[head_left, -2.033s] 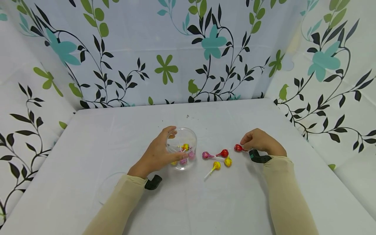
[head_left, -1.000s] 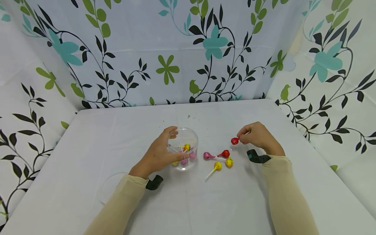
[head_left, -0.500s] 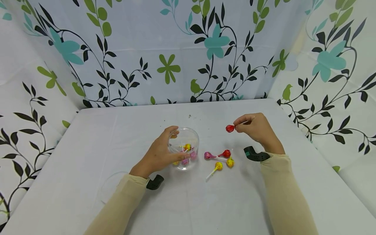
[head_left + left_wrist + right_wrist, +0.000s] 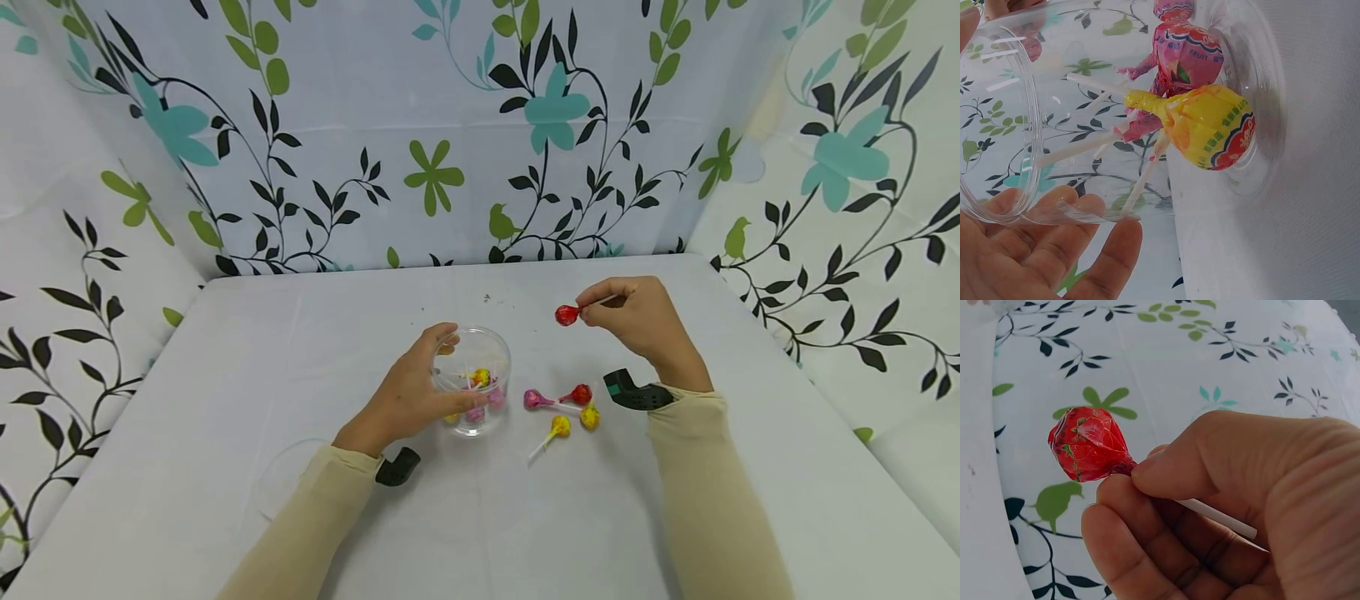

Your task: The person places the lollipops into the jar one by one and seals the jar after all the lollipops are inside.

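My right hand [image 4: 637,321] pinches a red-wrapped lollipop [image 4: 567,315] just below its candy head, above the table and right of the jar. In the right wrist view thumb and fingers close on the lollipop [image 4: 1088,445], its white stick running back under the palm. My left hand [image 4: 408,392] grips a clear plastic jar [image 4: 471,358] by its side; the jar stands upright. Several yellow and pink lollipops lie inside, among them a yellow lollipop [image 4: 1213,128] and a pink lollipop [image 4: 1188,53]. Right of the jar are a pink lollipop [image 4: 534,399], a red lollipop [image 4: 580,395] and two yellow lollipops [image 4: 559,427].
A clear round lid [image 4: 273,462] lies flat on the white-covered table [image 4: 480,533], partly behind the left sleeve [image 4: 303,521]. Patterned cloth [image 4: 330,133] with leaves and flowers walls the back and both sides. Small dark specks [image 4: 487,297] dot the cover behind the jar.
The right hand has lifted the red lollipop off the table and carried it leftward and farther back. My left hand keeps its grip on the jar.
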{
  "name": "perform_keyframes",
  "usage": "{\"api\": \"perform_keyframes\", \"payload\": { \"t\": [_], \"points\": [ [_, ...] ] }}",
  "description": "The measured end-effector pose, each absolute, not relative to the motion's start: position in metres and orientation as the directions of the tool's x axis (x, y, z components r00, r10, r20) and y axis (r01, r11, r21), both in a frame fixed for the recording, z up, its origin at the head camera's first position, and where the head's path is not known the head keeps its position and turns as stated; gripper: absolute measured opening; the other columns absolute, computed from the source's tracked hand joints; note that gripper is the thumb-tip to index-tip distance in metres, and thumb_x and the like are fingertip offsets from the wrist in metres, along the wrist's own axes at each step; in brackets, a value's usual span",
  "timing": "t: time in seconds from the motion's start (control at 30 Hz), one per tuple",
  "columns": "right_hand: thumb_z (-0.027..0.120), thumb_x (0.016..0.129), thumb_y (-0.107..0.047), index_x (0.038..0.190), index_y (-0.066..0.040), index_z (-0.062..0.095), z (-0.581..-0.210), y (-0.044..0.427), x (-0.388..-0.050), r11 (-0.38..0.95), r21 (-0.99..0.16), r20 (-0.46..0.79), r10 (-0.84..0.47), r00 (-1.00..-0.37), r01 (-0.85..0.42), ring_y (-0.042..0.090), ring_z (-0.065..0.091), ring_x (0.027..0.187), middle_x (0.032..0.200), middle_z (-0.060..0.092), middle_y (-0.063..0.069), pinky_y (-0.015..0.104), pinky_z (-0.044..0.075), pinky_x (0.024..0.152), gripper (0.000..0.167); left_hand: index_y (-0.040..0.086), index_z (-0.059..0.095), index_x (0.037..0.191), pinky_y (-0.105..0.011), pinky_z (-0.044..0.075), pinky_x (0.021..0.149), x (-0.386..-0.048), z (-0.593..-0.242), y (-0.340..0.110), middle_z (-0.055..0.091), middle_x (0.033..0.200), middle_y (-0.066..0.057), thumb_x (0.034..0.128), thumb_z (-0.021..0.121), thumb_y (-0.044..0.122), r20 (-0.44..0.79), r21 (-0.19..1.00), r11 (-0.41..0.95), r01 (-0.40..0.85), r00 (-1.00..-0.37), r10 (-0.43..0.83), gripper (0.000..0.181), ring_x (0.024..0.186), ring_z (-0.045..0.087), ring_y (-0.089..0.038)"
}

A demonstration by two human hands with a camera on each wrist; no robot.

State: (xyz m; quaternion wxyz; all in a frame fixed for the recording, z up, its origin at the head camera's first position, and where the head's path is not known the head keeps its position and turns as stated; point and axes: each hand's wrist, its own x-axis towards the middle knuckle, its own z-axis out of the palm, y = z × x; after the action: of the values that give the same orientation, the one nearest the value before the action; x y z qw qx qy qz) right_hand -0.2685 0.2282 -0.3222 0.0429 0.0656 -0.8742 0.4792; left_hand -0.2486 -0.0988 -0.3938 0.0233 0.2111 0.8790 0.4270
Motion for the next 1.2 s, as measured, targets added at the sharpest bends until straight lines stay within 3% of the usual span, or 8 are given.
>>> {"api": "perform_keyframes", "payload": {
  "t": [0.2, 0.47, 0.93, 1.2],
  "points": [
    [0.071, 0.093, -0.008, 0.102, -0.006, 0.081, -0.321, 0.216, -0.267, 0.515, -0.825, 0.206, -0.109, -0.972, -0.233, 0.025, 0.067, 0.086, 0.099, 0.076, 0.012, 0.035, 0.052, 0.077, 0.014, 0.02, 0.03, 0.16, -0.062, 0.042, 0.112, -0.248, -0.394, -0.097, 0.052, 0.154, -0.013, 0.0801, 0.09, 0.047, 0.135, 0.763, 0.545, 0.346, -0.911, 0.389, 0.104, 0.143, 0.047, -0.031],
    [0.07, 0.093, -0.004, 0.099, -0.005, 0.081, -0.317, 0.195, -0.259, 0.47, -0.81, 0.306, -0.171, -0.936, -0.351, 0.02, 0.072, 0.083, 0.1, 0.077, 0.01, 0.029, 0.058, 0.076, 0.012, 0.019, 0.031, 0.159, -0.062, 0.041, 0.113, -0.247, -0.393, -0.096, 0.053, 0.152, -0.008, 0.0803, 0.09, 0.047, 0.141, 0.758, 0.55, 0.35, -0.912, 0.386, 0.102, 0.142, 0.047, -0.031],
    [0.069, 0.092, 0.001, 0.095, -0.004, 0.08, -0.321, 0.167, -0.253, 0.394, -0.781, 0.383, -0.31, -0.87, -0.484, 0.022, 0.075, 0.086, 0.099, 0.077, 0.008, 0.027, 0.061, 0.077, 0.013, 0.02, 0.031, 0.159, -0.061, 0.044, 0.111, -0.247, -0.392, -0.096, 0.054, 0.151, -0.007, 0.0789, 0.09, 0.049, 0.126, 0.754, 0.567, 0.332, -0.92, 0.371, 0.104, 0.141, 0.048, -0.032],
    [0.068, 0.092, 0.003, 0.096, -0.005, 0.08, -0.323, 0.16, -0.253, 0.384, -0.789, 0.35, -0.362, -0.864, -0.48, 0.023, 0.075, 0.086, 0.099, 0.077, 0.009, 0.029, 0.061, 0.077, 0.014, 0.02, 0.029, 0.16, -0.062, 0.043, 0.112, -0.248, -0.392, -0.097, 0.053, 0.152, -0.008, 0.0797, 0.089, 0.051, 0.122, 0.752, 0.57, 0.33, -0.92, 0.372, 0.105, 0.142, 0.048, -0.031]
  ]
}}
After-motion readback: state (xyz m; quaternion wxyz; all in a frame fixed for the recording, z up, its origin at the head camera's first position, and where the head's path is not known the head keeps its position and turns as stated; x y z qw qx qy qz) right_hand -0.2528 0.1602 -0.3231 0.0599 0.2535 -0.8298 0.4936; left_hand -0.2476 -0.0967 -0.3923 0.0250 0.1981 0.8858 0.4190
